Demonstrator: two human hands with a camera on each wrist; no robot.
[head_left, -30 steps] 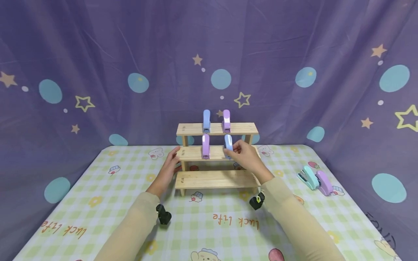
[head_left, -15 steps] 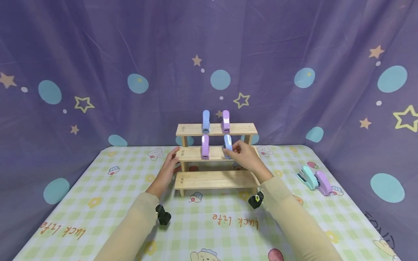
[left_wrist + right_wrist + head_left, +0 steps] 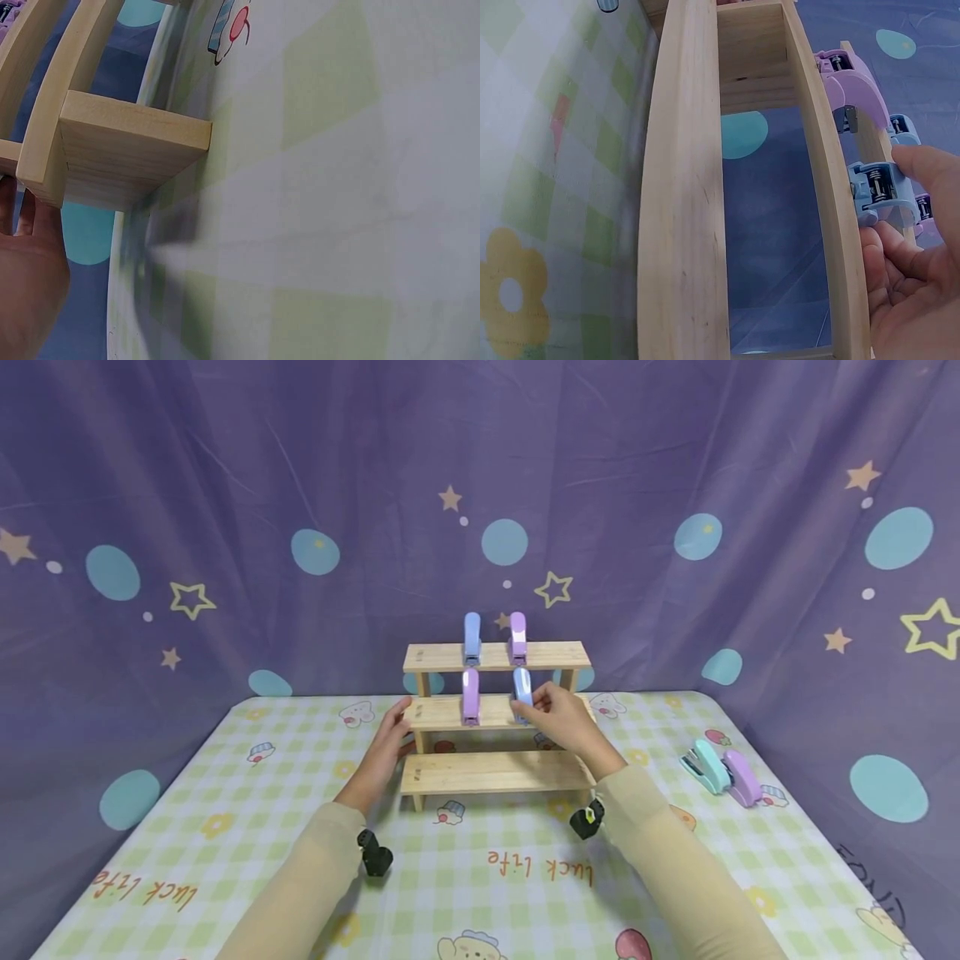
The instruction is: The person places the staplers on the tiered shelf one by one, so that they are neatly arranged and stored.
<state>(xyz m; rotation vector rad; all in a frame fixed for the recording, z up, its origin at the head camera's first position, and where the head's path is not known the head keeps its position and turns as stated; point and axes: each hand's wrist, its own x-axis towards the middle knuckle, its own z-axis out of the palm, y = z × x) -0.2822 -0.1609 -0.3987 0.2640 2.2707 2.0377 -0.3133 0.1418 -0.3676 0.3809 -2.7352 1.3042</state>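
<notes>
Right hand (image 3: pixel 566 718) has the blue stapler (image 3: pixel 522 685) pinched on the middle shelf (image 3: pixel 497 712), three o'clock from a purple stapler (image 3: pixel 470 695). Left hand (image 3: pixel 385 739) is at the wooden rack's (image 3: pixel 480 772) nine o'clock, can't tell if it's gripping. Stapler's probably light, stiff, kinda slick; I'd pinch its sides.

A plain cream fabric sleeve (image 3: pixel 300 885) lay toward seven o'clock, a matching cream sleeve (image 3: pixel 682 868) toward five. Each cuff carried a small, blocky black wrist unit (image 3: pixel 377 858), the right one yellow-marked.
</notes>
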